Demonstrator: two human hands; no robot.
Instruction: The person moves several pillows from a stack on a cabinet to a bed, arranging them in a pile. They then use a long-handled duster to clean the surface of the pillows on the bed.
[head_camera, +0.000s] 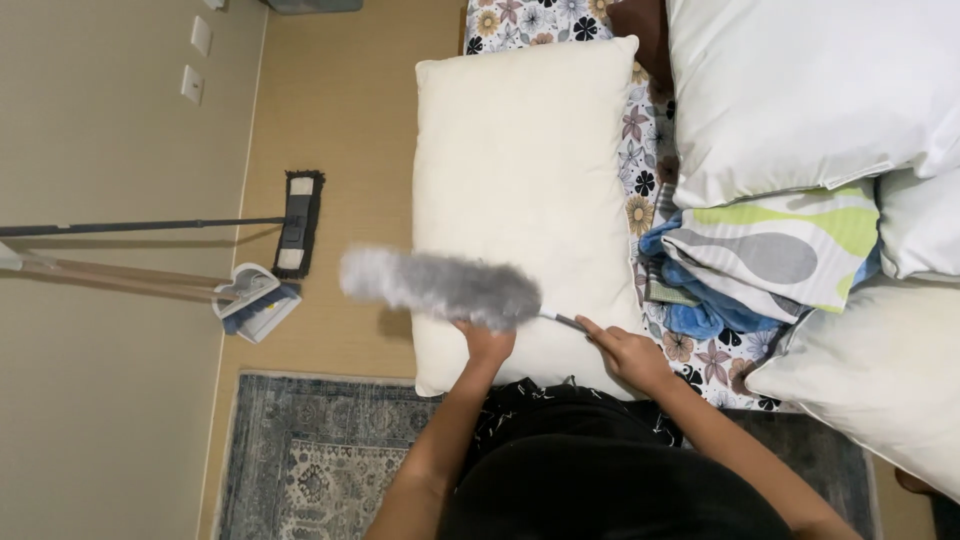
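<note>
We look down on a grey fluffy duster (440, 288) held level over a cream pillow (520, 200) on a flowered sheet (640, 160). Our right hand (628, 352) grips its handle, while our left hand (486, 342) touches the fluffy head from below. Two mops (270, 262) lean against the left wall, near a patterned rug (310, 460).

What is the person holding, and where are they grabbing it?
A fluffy grey duster: the right hand grips its thin handle, and the left hand holds the fluffy head from below.
</note>
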